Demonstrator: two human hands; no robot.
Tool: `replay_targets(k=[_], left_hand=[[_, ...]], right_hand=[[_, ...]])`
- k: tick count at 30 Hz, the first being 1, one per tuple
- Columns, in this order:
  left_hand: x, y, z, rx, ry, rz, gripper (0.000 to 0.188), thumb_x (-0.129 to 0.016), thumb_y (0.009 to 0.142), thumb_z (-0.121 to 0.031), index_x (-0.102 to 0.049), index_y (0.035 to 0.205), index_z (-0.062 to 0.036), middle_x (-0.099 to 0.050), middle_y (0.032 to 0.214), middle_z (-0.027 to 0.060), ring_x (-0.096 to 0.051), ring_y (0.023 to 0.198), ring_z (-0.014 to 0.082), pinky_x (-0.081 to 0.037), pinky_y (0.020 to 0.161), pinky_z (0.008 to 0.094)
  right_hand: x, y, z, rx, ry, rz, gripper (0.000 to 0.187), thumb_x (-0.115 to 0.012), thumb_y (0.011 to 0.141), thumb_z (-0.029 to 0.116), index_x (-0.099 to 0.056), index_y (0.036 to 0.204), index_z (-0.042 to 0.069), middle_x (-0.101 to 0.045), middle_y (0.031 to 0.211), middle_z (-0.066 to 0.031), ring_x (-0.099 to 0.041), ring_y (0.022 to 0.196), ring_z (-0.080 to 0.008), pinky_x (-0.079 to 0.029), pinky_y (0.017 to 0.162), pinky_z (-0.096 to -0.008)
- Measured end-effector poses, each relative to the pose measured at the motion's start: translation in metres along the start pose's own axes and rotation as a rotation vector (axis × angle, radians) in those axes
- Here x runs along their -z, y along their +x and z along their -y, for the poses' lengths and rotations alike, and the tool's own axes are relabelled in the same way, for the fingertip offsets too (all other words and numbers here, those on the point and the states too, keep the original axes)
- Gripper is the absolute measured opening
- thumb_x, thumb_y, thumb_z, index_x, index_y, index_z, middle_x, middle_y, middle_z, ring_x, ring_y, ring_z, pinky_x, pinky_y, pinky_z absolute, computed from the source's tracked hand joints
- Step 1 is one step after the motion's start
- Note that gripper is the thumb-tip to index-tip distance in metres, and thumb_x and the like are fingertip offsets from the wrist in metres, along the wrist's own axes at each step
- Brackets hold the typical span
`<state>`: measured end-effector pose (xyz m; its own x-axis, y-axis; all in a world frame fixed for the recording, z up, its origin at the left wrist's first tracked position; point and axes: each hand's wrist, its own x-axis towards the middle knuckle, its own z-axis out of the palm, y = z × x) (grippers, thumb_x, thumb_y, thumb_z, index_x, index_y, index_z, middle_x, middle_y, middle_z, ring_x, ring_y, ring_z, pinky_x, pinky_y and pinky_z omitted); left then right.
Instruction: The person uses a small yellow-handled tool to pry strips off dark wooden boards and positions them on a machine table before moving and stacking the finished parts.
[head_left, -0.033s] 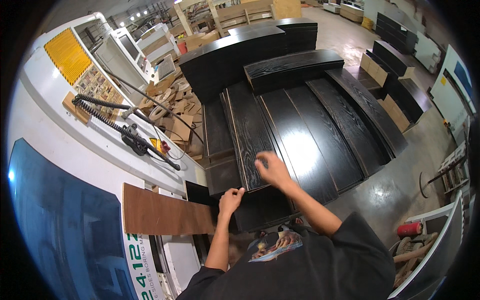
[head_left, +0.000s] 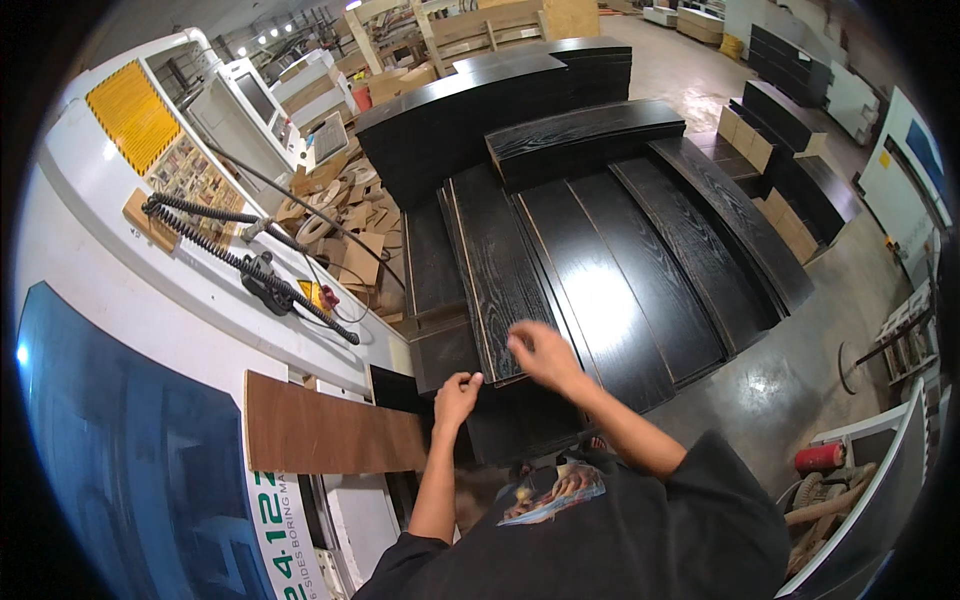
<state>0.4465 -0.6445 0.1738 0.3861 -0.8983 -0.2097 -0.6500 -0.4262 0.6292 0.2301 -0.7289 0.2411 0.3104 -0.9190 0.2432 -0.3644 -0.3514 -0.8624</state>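
My left hand is at the near end of a black wood-grain panel, its fingers bent and the thumb by the panel's corner. What those fingers hold, if anything, is hidden. Just to the right, my right hand hovers over the same panel's near end, fingers curled in toward the thumb. I cannot make out anything between them. Beside this panel lie several more black panels in stacks, side by side and pointing away from me. A shorter black stack rests across their far ends.
A white machine with a coiled black cable and a blue cover stands along the left. A brown board sticks out from it. Offcuts litter the floor behind. A tall black stack rises at the back.
My right hand has come down slightly nearer to me. The left hand has shifted a little leftward, and the whole view has moved slightly. The panels stay in place.
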Motion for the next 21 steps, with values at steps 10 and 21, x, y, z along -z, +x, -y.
replay_targets(k=[10, 21], left_hand=[[-0.032, 0.176, 0.009, -0.055, -0.325, 0.063, 0.104, -0.067, 0.091, -0.06, -0.021, 0.159, 0.0034, -0.032, 0.16, 0.0269, -0.036, 0.148, 0.036, -0.034, 0.118, 0.0449], [-0.06, 0.205, -0.016, -0.146, -0.41, 0.197, 0.101, -0.074, 0.089, -0.051, -0.024, 0.159, 0.0018, -0.038, 0.158, 0.0246, -0.041, 0.145, 0.0356, -0.033, 0.118, 0.0405]], right_hand=[[-0.009, -0.11, -0.039, -0.186, -0.134, 0.929, 0.049, -0.06, 0.098, 0.044, -0.065, 0.13, 0.008, -0.072, 0.116, -0.0197, -0.069, 0.108, -0.0358, -0.053, 0.095, -0.0436], [-0.022, -0.131, -0.103, -0.736, 0.636, 0.667, 0.036, -0.065, 0.101, 0.034, -0.062, 0.126, 0.008, -0.066, 0.096, -0.0009, -0.059, 0.078, -0.0092, -0.051, 0.072, -0.0265]])
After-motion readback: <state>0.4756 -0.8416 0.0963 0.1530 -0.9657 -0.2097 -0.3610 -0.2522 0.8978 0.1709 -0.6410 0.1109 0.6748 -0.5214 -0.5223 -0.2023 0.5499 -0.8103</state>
